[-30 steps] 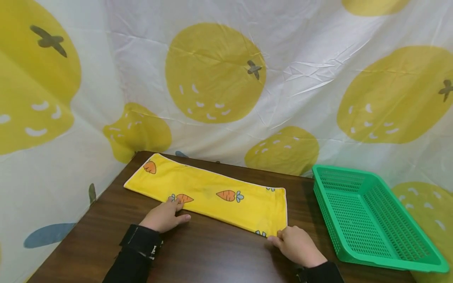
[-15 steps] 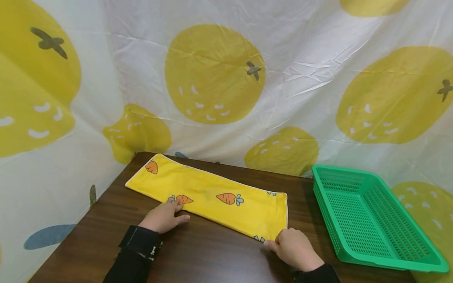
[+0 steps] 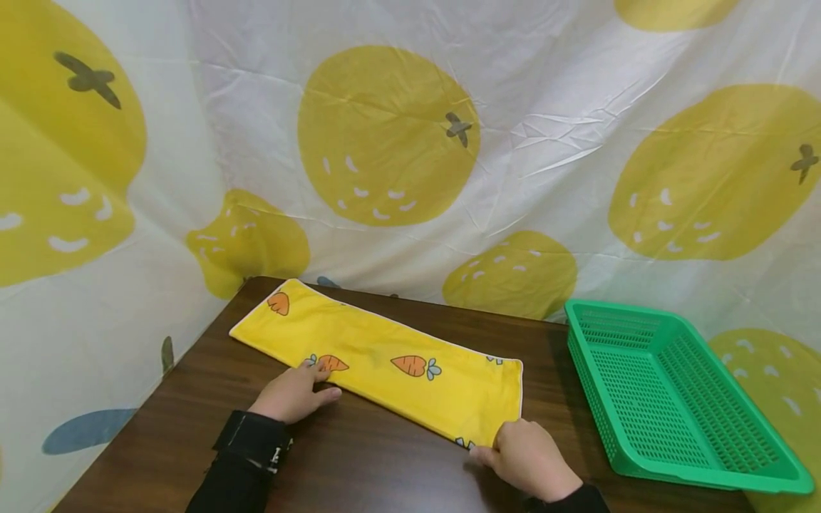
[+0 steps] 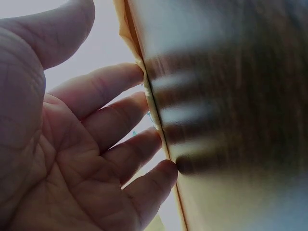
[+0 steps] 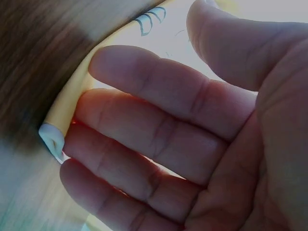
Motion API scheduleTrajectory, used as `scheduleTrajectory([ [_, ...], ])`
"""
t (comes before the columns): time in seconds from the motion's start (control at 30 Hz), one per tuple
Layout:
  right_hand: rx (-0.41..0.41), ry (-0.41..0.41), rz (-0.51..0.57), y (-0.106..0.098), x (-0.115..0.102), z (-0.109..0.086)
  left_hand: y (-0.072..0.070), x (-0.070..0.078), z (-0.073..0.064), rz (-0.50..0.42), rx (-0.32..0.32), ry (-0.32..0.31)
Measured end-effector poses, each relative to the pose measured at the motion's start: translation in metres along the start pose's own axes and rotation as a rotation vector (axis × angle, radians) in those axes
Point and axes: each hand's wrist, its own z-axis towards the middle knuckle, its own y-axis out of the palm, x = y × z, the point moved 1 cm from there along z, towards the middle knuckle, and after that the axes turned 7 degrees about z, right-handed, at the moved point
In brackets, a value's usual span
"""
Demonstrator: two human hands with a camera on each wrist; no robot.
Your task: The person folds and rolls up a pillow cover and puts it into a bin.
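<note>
A folded yellow cloth (image 3: pixel 378 356) with a carrot print and white piping lies in a long strip on the dark table. My left hand (image 3: pixel 291 392) rests at its near edge, left of the middle, fingertips on a printed carrot. In the left wrist view the fingers (image 4: pixel 103 91) reach out to the cloth's folded edge, thumb apart. My right hand (image 3: pixel 531 456) lies over the near right corner. The right wrist view shows its fingers (image 5: pixel 144 125) extended against the cloth's edge, the thumb standing away from them. A rolled corner end (image 5: pixel 53 137) pokes out beside the fingertips.
A green plastic basket (image 3: pixel 593 399) with slotted walls stands to the right of the cloth. Behind and to the left of the brown table (image 3: pixel 385 463) hangs a white curtain (image 3: pixel 398 278) with large yellow fruit prints.
My right hand has drawn the cloth's right end toward me and slightly left. The far left end has shifted a little to the right. My left hand stays nearly still.
</note>
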Motion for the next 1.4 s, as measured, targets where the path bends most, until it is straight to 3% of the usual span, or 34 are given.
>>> scheduleTrajectory([
  [0.43, -0.040, -0.036, 0.006, 0.001, -0.009, -0.006, 0.000, 0.001, 0.000, -0.012, 0.071, -0.001],
  [1.03, -0.107, -0.101, 0.099, 0.000, -0.013, -0.011, -0.001, -0.001, -0.001, -0.022, 0.088, -0.012],
  [1.4, -0.258, -0.076, 0.211, 0.001, -0.017, -0.011, 0.001, -0.006, -0.001, 0.088, 0.116, -0.100],
])
